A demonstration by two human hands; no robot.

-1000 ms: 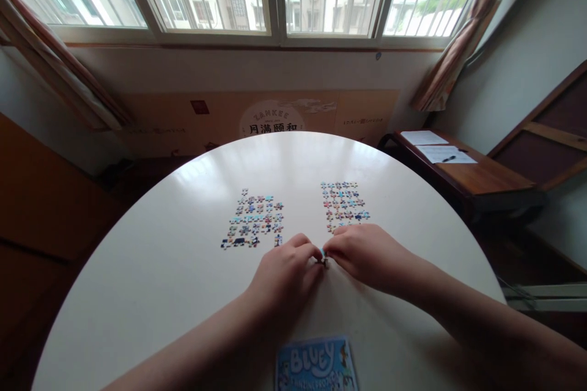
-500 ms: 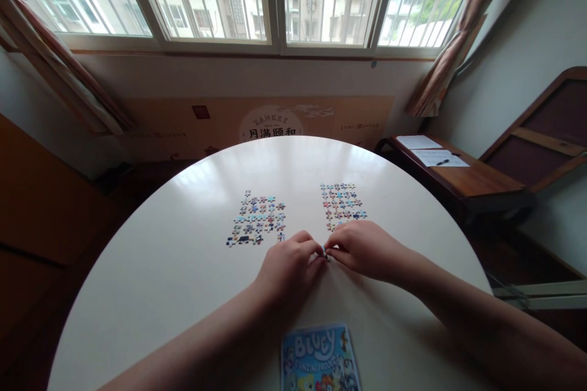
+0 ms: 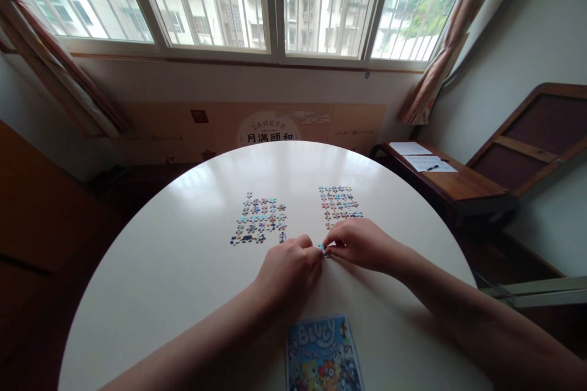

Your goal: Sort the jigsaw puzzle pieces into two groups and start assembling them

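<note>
My left hand (image 3: 293, 266) and my right hand (image 3: 355, 241) meet near the middle of the white round table. Between their fingertips are small jigsaw puzzle pieces (image 3: 323, 250), mostly covered by the fingers. Both hands are closed in a pinch on them. Loose puzzle pieces (image 3: 261, 218) lie in rows beyond my left hand. A second group of puzzle pieces (image 3: 338, 201) sits in rows just past my right hand, which hides its near edge.
A blue "Bluey" picture sheet (image 3: 323, 354) lies at the near edge of the round table (image 3: 151, 269). To the right stands a wooden chair-like piece (image 3: 486, 183) bearing papers (image 3: 428, 164) and a pen. Windows and a printed cardboard panel (image 3: 358, 116) are behind.
The whole view has shifted slightly. My hands stay together at the same spot, with the left fingers curled a little more over the pieces.
</note>
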